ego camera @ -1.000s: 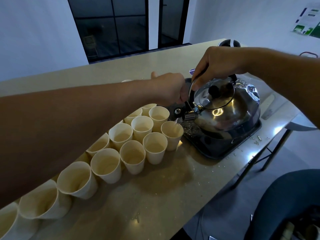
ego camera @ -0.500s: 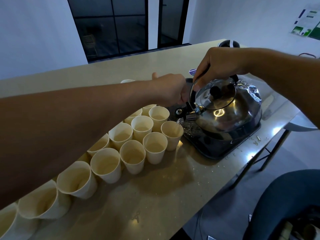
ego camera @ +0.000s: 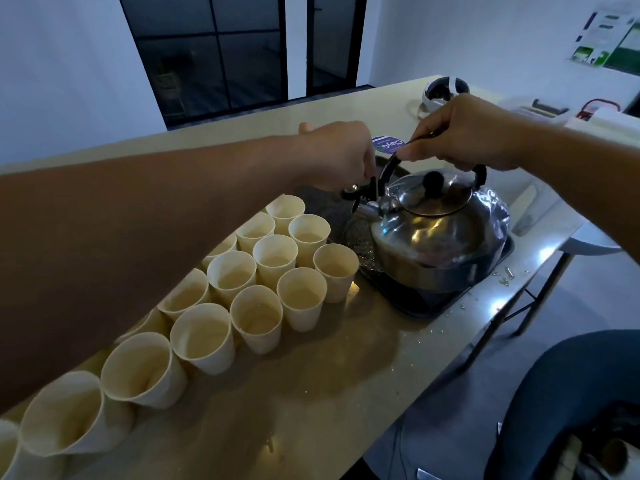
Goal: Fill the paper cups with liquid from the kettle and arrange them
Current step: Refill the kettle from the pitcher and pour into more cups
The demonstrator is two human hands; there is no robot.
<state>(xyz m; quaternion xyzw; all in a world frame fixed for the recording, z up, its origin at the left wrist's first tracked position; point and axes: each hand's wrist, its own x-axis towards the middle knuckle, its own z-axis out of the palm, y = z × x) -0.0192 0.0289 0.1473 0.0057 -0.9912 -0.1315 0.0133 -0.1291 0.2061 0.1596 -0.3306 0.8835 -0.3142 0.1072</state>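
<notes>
A shiny steel kettle (ego camera: 440, 237) with a black lid knob sits level on a dark tray (ego camera: 446, 299) at the right of the counter. My right hand (ego camera: 464, 136) grips its black arched handle from above. My left hand (ego camera: 341, 155) reaches across the cups and pinches the black cap at the kettle's spout (ego camera: 360, 195). Several white paper cups (ego camera: 301, 299) stand in rows left of the tray, most holding pale liquid; the nearest one to the kettle (ego camera: 336, 268) stands just below the spout.
The beige counter (ego camera: 311, 393) has water droplets near its right edge. A round purple sticker (ego camera: 388, 143) lies behind the kettle. A white and black headset (ego camera: 446, 90) and a white box sit at the far right. A dark chair back (ego camera: 568, 393) stands below the counter's edge.
The kettle has tipped back from its pouring tilt to level over the tray. My right hand rose with the handle, and my left hand stayed on the spout cap.
</notes>
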